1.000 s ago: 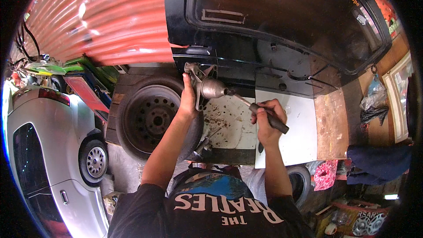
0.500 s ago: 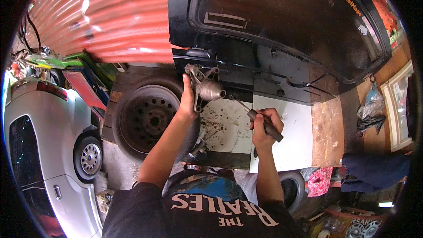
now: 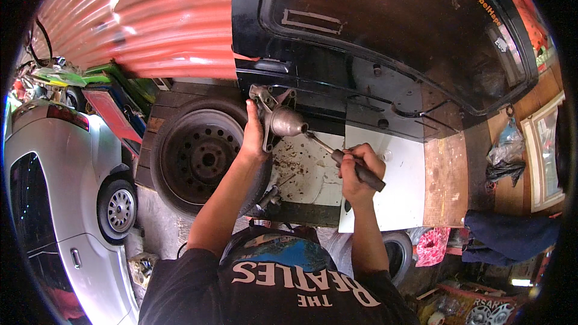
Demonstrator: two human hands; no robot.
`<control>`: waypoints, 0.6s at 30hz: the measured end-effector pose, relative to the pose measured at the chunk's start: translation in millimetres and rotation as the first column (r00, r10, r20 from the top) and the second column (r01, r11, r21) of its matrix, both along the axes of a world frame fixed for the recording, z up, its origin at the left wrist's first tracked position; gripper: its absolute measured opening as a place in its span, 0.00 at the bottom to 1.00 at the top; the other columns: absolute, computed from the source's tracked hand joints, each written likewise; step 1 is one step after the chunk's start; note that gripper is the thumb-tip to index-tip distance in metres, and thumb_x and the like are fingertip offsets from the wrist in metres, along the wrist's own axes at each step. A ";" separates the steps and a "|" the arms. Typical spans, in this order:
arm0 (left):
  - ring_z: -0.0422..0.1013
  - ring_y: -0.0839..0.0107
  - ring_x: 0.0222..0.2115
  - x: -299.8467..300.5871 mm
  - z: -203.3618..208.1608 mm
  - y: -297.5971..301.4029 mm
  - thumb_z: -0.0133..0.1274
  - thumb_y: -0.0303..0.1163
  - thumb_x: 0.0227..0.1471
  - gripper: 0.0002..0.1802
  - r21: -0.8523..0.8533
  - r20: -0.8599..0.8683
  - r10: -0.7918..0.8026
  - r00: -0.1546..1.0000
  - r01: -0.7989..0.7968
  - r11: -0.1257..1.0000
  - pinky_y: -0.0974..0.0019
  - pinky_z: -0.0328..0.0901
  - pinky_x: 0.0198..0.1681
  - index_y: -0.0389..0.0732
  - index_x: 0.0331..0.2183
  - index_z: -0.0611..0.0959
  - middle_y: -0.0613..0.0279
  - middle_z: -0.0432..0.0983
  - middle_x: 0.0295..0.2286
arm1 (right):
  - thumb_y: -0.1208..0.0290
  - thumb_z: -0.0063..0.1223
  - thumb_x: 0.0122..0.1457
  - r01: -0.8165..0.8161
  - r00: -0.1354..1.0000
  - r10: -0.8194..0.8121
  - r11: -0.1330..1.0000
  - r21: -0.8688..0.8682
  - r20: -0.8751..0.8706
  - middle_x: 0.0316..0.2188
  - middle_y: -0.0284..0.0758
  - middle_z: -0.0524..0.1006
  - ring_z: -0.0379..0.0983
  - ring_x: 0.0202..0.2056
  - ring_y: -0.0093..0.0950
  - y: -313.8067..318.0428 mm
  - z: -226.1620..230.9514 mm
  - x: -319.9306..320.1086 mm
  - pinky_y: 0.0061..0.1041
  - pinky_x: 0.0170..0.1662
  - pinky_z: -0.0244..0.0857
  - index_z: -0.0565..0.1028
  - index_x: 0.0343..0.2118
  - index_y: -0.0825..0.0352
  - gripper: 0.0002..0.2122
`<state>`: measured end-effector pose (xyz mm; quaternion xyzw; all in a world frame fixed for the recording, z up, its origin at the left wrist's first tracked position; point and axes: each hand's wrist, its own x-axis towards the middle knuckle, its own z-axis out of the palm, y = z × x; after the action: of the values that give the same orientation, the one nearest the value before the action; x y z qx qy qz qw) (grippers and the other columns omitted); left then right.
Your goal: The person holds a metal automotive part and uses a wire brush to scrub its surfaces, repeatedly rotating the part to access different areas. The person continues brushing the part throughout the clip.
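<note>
Right of a dark steel wheel with a black tyre (image 3: 198, 135), the left hand (image 3: 253, 134) grasps the flanged base of a grey, bell-shaped metal housing (image 3: 285, 122), held raised; it is judged rigid, fairly heavy and possibly greasy, best gripped at the flange. Further right, a slim-shafted tool with a dark cylindrical handle (image 3: 338, 156) points at the housing's narrow end, contact indeterminable, its handle clasped by the right hand (image 3: 356, 185).

On the left, the wheel (image 3: 189, 168) blocked low passage beside the left grip (image 3: 254, 129). The black hatch (image 3: 385, 18) walled off the far side. A dark-handled tool (image 3: 376, 182) crossed the gap toward the metal housing (image 3: 286, 121). Rightward of the right grip (image 3: 359, 174), a hand could pass over the white sheet (image 3: 403, 171).
</note>
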<state>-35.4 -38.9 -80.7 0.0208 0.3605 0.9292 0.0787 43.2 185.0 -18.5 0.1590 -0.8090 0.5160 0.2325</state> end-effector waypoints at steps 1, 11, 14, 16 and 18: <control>0.70 0.64 0.51 -0.4 0.4 -0.8 0.23 0.74 0.55 0.51 0.004 0.027 0.010 1.000 -0.010 1.000 0.59 0.63 0.58 0.40 0.61 0.66 0.56 0.71 0.52 | 0.77 0.53 0.56 0.001 1.000 -0.001 0.999 -0.052 0.009 0.18 0.33 0.74 0.69 0.17 0.16 0.9 2.2 -1.0 0.17 0.20 0.61 0.71 0.28 0.72 0.05; 0.69 0.64 0.52 -4.7 -4.9 0.0 0.24 0.72 0.56 0.50 0.011 0.009 0.042 0.999 -0.042 0.999 0.59 0.62 0.58 0.40 0.60 0.66 0.56 0.70 0.53 | 0.77 0.49 0.58 -0.001 0.997 0.019 0.973 -0.230 0.076 0.25 0.37 0.73 0.69 0.19 0.21 -1.5 -7.0 0.3 0.21 0.20 0.63 0.68 0.29 0.71 0.04; 0.69 0.63 0.52 -4.9 -4.7 -1.2 0.24 0.72 0.57 0.49 0.016 0.002 0.024 1.000 -0.024 1.000 0.58 0.62 0.58 0.41 0.60 0.66 0.56 0.70 0.53 | 0.75 0.53 0.55 0.036 0.995 0.005 0.916 -0.399 0.101 0.17 0.33 0.74 0.72 0.20 0.17 -21.2 5.3 2.4 0.19 0.23 0.63 0.71 0.26 0.72 0.06; 0.69 0.63 0.52 -6.3 -6.6 -1.3 0.24 0.72 0.57 0.49 0.019 -0.015 0.011 1.000 -0.010 1.000 0.58 0.62 0.58 0.41 0.60 0.66 0.55 0.71 0.52 | 0.75 0.52 0.56 -0.006 0.996 0.031 0.956 -0.293 0.083 0.20 0.36 0.74 0.71 0.20 0.19 -14.8 -8.7 0.5 0.19 0.22 0.64 0.70 0.27 0.72 0.06; 0.69 0.63 0.52 -8.7 -10.3 -2.3 0.24 0.72 0.57 0.49 0.029 -0.035 0.015 0.999 -0.014 0.999 0.58 0.62 0.58 0.41 0.60 0.66 0.55 0.71 0.52 | 0.74 0.50 0.59 -0.004 0.999 0.006 0.999 -0.032 0.050 0.25 0.38 0.73 0.69 0.19 0.22 -2.7 -10.3 -3.3 0.21 0.19 0.64 0.68 0.29 0.71 0.06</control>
<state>-44.1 -41.2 -91.0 0.0358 0.3488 0.9342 0.0651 40.0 182.3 -28.8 0.1445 -0.8059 0.5330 0.2134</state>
